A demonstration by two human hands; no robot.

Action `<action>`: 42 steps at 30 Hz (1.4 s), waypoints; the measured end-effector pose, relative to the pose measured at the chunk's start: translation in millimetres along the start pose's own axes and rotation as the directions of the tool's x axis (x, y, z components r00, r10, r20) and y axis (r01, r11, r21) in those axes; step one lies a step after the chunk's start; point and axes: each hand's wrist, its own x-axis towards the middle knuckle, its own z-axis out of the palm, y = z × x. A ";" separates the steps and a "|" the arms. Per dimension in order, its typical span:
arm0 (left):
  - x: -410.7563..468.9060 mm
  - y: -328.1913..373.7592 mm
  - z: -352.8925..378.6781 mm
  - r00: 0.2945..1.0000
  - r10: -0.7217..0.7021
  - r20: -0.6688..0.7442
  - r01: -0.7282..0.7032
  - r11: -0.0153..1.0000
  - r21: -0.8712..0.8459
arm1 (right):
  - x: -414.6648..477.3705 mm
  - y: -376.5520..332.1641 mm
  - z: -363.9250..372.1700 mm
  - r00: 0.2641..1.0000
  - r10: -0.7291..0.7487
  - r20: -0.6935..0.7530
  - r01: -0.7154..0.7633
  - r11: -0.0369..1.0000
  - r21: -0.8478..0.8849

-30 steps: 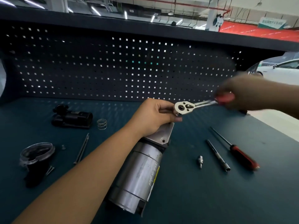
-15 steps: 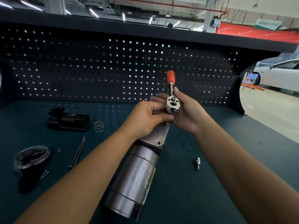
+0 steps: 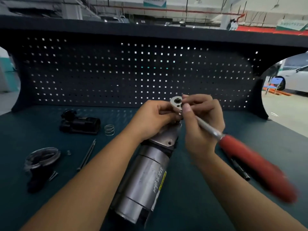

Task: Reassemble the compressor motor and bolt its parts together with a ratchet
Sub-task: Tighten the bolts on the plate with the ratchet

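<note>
The ratchet (image 3: 216, 133) has a red handle and a silver head. The motor (image 3: 145, 177) is silver-grey with a yellow label, on a dark teal tabletop (image 3: 191, 189). The pegboard (image 3: 116, 72) is dark, dotted with square holes.

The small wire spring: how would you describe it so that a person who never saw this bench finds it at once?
From the dark pegboard, look down to the black housing at back left of the bench. The spring lies just right of it, not touching. It alone is a round wire coil; its neighbours are a solid block and a straight bolt.

Left grip (image 3: 155, 119) and right grip (image 3: 203, 117) curled, close together, arms outstretched.
</note>
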 end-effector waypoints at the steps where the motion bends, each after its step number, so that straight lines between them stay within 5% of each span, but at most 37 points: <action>1: 0.0 0.7 0.7 1.000 0.010 0.014 -0.010 0.999 0.042 | -4.8 0.9 -1.5 0.997 -0.070 0.034 0.073 0.994 -0.085; 5: -1.1 3.5 1.3 1.000 0.001 0.010 -0.002 0.994 0.107 | -7.5 -0.4 -0.5 0.981 -0.155 0.115 0.185 0.919 -0.347; 11: 3.6 10.3 12.2 0.984 0.051 -0.168 -0.006 0.966 0.259 | 3.1 -7.9 3.9 0.983 -0.135 0.124 0.177 0.876 -0.448; 16: 4.2 6.1 18.0 0.961 -0.022 -0.274 0.083 0.973 0.214 | 1.5 -8.6 3.8 0.996 0.049 -0.074 -0.066 0.965 -0.255; 18: 4.5 6.7 17.6 0.969 -0.038 -0.244 0.079 0.984 0.159 | 10.8 -7.6 1.3 0.964 0.238 -0.123 -0.248 0.966 -0.071; 20: 5.2 6.1 17.0 0.977 -0.041 -0.209 0.064 0.992 0.106 | 24.2 -6.2 1.3 0.818 0.564 -0.111 -0.528 0.814 0.241; 22: 6.3 6.0 17.8 0.987 -0.036 -0.159 0.047 0.996 0.070 | 37.8 1.8 -2.5 0.566 0.823 0.046 -0.756 0.496 0.428; 24: 7.6 6.3 19.6 0.993 -0.032 -0.117 0.038 0.998 0.044 | 46.6 8.8 -10.0 0.351 0.892 0.285 -0.900 0.237 0.366; 26: 9.1 6.4 21.1 0.992 -0.031 -0.121 0.040 0.997 0.073 | 47.5 13.8 -14.3 0.308 0.893 0.329 -0.912 0.179 0.370; 29: 7.8 6.6 20.9 0.991 -0.038 -0.129 0.050 0.994 0.095 | 35.7 11.7 -8.1 0.467 0.880 0.091 -0.758 0.344 0.555; 32: 2.9 6.1 15.6 0.988 -0.061 -0.142 0.071 0.995 0.068 | 18.7 7.7 2.1 0.732 0.674 -0.104 -0.618 0.720 0.316; 35: -1.4 8.4 14.0 0.980 -0.071 -0.188 0.086 0.994 0.072 | 12.4 3.8 2.2 0.930 0.337 -0.144 -0.332 0.942 0.056; 39: -1.7 7.2 15.8 0.940 -0.054 -0.336 0.127 0.971 0.201 | -0.7 0.8 3.5 0.998 -0.064 0.009 0.063 0.954 -0.293; 42: -0.8 4.9 15.8 0.939 -0.046 -0.341 0.120 0.973 0.198 | -2.3 -0.5 4.6 0.999 -0.043 0.006 0.043 0.935 -0.352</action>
